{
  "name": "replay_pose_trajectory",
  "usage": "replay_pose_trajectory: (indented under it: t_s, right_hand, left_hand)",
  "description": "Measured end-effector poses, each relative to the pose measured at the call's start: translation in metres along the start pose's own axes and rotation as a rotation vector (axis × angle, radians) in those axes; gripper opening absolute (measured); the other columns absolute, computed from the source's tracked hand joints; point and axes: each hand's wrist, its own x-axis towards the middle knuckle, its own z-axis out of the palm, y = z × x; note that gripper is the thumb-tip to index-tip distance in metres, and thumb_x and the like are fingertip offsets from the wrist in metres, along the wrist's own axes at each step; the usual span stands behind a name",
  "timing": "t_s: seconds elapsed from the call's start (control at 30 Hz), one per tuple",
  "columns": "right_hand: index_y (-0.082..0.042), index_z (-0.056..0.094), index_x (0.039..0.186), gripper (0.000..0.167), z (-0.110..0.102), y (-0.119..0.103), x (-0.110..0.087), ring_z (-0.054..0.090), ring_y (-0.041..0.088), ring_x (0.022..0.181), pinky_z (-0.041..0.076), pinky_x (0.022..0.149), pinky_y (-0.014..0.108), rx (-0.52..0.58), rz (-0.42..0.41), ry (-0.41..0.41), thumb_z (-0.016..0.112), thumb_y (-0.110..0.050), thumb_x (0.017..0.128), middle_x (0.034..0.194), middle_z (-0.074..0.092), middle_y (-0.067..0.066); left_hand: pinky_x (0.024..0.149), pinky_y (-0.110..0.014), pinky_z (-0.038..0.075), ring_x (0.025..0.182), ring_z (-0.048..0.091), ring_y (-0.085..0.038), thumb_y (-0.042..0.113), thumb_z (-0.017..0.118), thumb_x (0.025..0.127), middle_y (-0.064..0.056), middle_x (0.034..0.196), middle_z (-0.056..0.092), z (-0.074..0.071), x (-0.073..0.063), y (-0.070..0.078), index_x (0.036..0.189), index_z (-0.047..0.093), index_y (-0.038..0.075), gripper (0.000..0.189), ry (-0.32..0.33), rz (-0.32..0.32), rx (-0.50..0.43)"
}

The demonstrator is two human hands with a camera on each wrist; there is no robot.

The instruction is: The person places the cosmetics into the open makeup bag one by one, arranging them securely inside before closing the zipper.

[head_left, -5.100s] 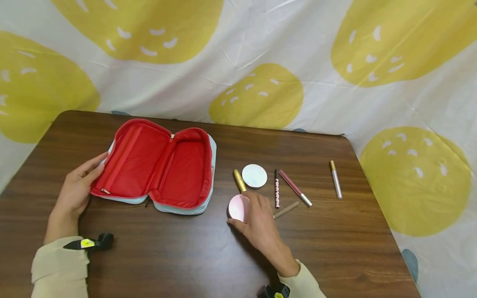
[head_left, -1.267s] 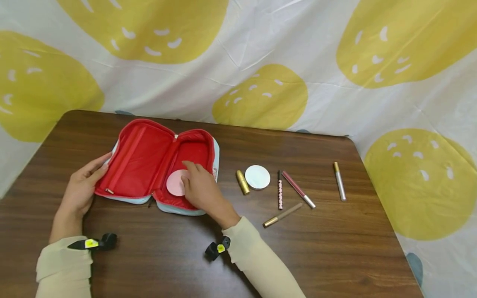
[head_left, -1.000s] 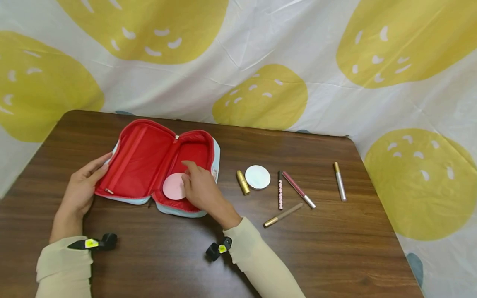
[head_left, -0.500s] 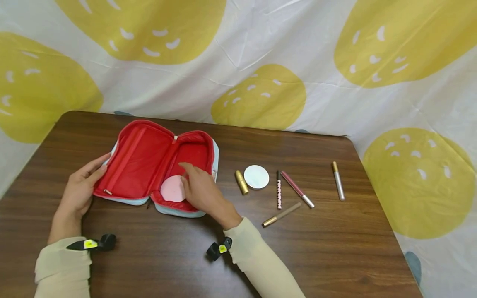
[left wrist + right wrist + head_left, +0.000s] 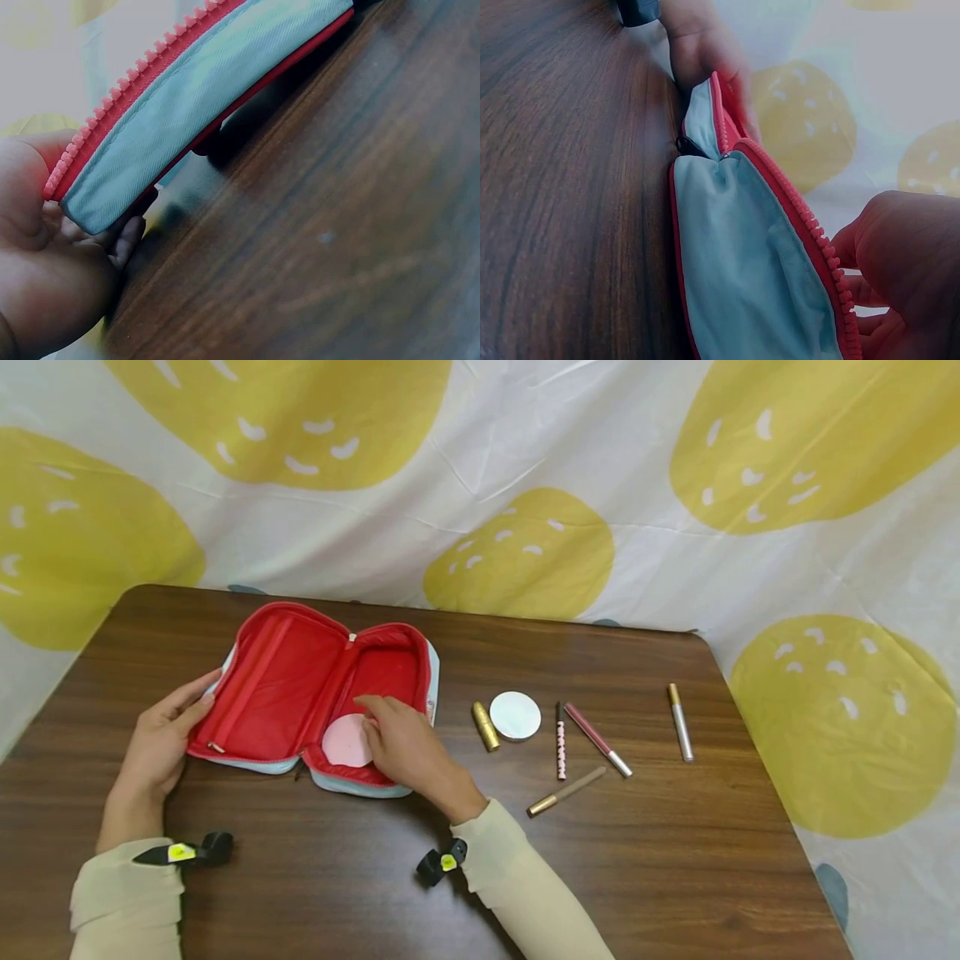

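Note:
A makeup bag (image 5: 281, 693), light blue outside and red inside, lies unzipped and spread flat at the table's left. My left hand (image 5: 161, 735) grips its left edge, thumb on the rim and fingers underneath, as the left wrist view shows. Inside the right half, at the front, sits a pink round case (image 5: 346, 741). My right hand (image 5: 408, 745) reaches over the bag's right rim and holds the case by its right edge; the index finger points past it. The other fingertips are hidden. In the right wrist view, the blue side wall (image 5: 742, 247) hides the case.
Right of the bag lie a gold lipstick (image 5: 485, 727) and a white round compact (image 5: 515, 716). Farther right are a pink-and-black patterned pen (image 5: 561, 741), a red lip gloss tube (image 5: 597, 740), a brown-and-gold pencil (image 5: 566, 792) and a silver-and-gold tube (image 5: 681, 723). A patterned cloth hangs behind the table.
My right hand has brought the pink round case from the table into the bag's right half. There the case slid slightly left and toward the front. My left hand stays on the bag.

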Motion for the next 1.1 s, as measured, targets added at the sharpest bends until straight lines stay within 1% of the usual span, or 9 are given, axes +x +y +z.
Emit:
replay_pose_trajectory:
  t_s: [0.1,0.3,0.53,0.6,0.7,0.83,0.93,1.0,1.1]
  right_hand:
    - [-0.006,0.058,0.125,0.033,0.001,0.000,-0.001,0.060,0.015,0.096,0.049,0.084,0.024,-0.004,0.005,0.004,0.058,-0.014,0.094,0.109,0.063,0.006]
    - [-0.007,0.058,0.125,0.033,0.000,0.000,-0.002,0.060,0.016,0.098,0.048,0.085,0.025,0.005,0.018,0.018,0.058,-0.016,0.094,0.112,0.063,0.006]
    - [-0.006,0.057,0.127,0.036,-0.008,0.001,-0.007,0.058,0.015,0.098,0.047,0.087,0.023,0.100,0.019,0.038,0.060,-0.016,0.093,0.110,0.062,0.007]
    - [-0.006,0.056,0.128,0.037,-0.010,0.002,-0.008,0.057,0.015,0.099,0.047,0.087,0.023,0.126,0.019,0.045,0.061,-0.015,0.092,0.111,0.062,0.007]
    - [-0.006,0.056,0.128,0.038,-0.014,0.007,-0.011,0.058,0.016,0.099,0.047,0.087,0.025,0.144,0.011,0.070,0.062,-0.014,0.092,0.111,0.062,0.007]
    - [-0.006,0.056,0.129,0.039,-0.021,0.012,-0.016,0.060,0.015,0.099,0.048,0.084,0.026,0.151,0.021,0.091,0.062,-0.014,0.092,0.111,0.062,0.006]
    - [-0.007,0.056,0.130,0.040,-0.028,0.017,-0.020,0.060,0.014,0.097,0.049,0.082,0.024,0.159,0.035,0.103,0.063,-0.013,0.091,0.111,0.063,0.005]
    - [-0.007,0.056,0.129,0.038,-0.033,0.021,-0.021,0.060,0.014,0.096,0.050,0.081,0.024,0.158,0.039,0.123,0.063,-0.013,0.091,0.109,0.064,0.004]
    - [-0.005,0.057,0.128,0.038,-0.040,0.028,-0.024,0.061,0.015,0.095,0.051,0.080,0.027,0.176,0.038,0.157,0.063,-0.011,0.091,0.108,0.064,0.006]
  left_hand:
    - [0.077,-0.011,0.046,0.104,0.048,-0.004,0.019,0.060,0.095,0.010,0.121,0.055,0.000,0.000,0.000,0.138,0.053,0.013,0.044,0.006,0.001,0.011]
    - [0.077,-0.010,0.045,0.103,0.049,-0.003,0.016,0.059,0.095,0.011,0.118,0.057,0.000,0.001,0.000,0.138,0.052,0.011,0.044,0.001,0.009,-0.006]
    - [0.077,-0.010,0.045,0.103,0.049,-0.003,0.019,0.059,0.095,0.012,0.119,0.056,0.001,0.000,0.000,0.139,0.052,0.013,0.045,0.013,0.006,0.032]
    - [0.078,-0.011,0.045,0.103,0.049,-0.003,0.019,0.059,0.095,0.011,0.120,0.056,0.001,0.000,0.000,0.139,0.052,0.012,0.045,0.007,0.013,0.019]
    - [0.078,-0.011,0.046,0.103,0.050,-0.003,0.017,0.060,0.095,0.010,0.120,0.057,0.001,0.001,0.000,0.138,0.053,0.011,0.044,-0.005,0.026,-0.003]
    - [0.077,-0.011,0.046,0.102,0.051,-0.002,0.017,0.060,0.095,0.010,0.120,0.056,-0.001,0.001,-0.001,0.138,0.053,0.012,0.044,-0.013,0.016,-0.012]
    - [0.077,-0.011,0.046,0.101,0.052,-0.003,0.018,0.060,0.095,0.010,0.120,0.056,-0.002,0.000,-0.003,0.138,0.053,0.013,0.044,-0.012,0.008,-0.010]
    - [0.077,-0.011,0.046,0.101,0.052,-0.002,0.017,0.059,0.095,0.010,0.119,0.056,-0.002,0.000,-0.004,0.138,0.053,0.012,0.043,-0.014,0.015,-0.014]
    - [0.077,-0.011,0.046,0.101,0.053,-0.002,0.015,0.059,0.095,0.010,0.119,0.057,-0.001,0.001,-0.003,0.137,0.054,0.012,0.043,-0.014,0.029,-0.018]
